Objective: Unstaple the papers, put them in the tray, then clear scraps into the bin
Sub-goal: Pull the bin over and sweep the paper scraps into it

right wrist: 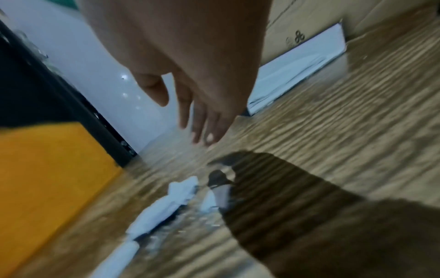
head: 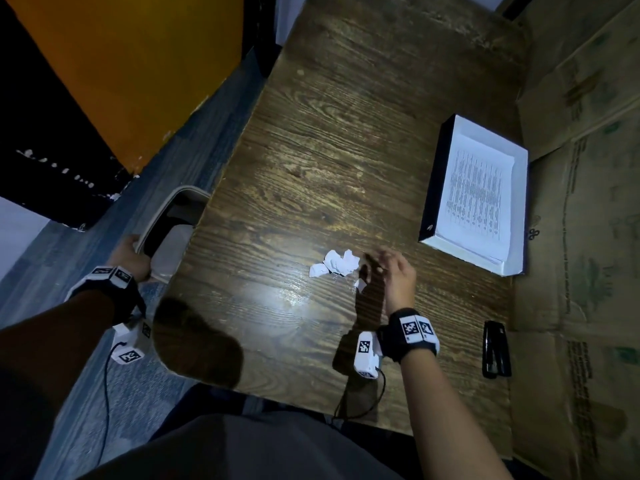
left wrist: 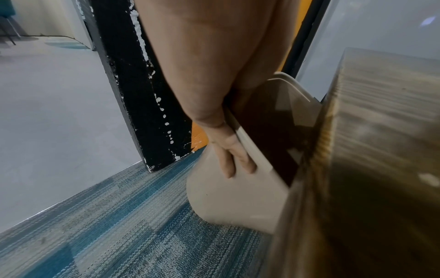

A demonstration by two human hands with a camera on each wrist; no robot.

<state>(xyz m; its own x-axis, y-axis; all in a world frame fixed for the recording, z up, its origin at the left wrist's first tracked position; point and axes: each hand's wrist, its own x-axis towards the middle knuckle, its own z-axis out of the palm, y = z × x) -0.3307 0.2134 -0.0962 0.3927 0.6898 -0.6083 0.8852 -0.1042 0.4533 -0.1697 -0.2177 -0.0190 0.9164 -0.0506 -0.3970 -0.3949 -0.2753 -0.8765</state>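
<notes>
Crumpled white paper scraps (head: pixel 335 263) (right wrist: pixel 166 205) lie in a small heap near the middle of the wooden table (head: pixel 311 161). My right hand (head: pixel 394 271) (right wrist: pixel 188 105) hovers just right of the heap, fingers loose and straight, holding nothing. My left hand (head: pixel 130 254) (left wrist: pixel 228 150) grips the rim of a beige bin (head: pixel 166 223) (left wrist: pixel 238 197) held against the table's left edge, fingers curled over its wall. A white tray (head: pixel 516 216) at the right holds printed sheets (head: pixel 474 195).
A black stapler (head: pixel 497 348) lies near the table's right front edge. Cardboard (head: pixel 588 237) lines the right side. An orange and black panel (head: pixel 104 81) stands at the left over blue carpet (left wrist: pixel 107 225).
</notes>
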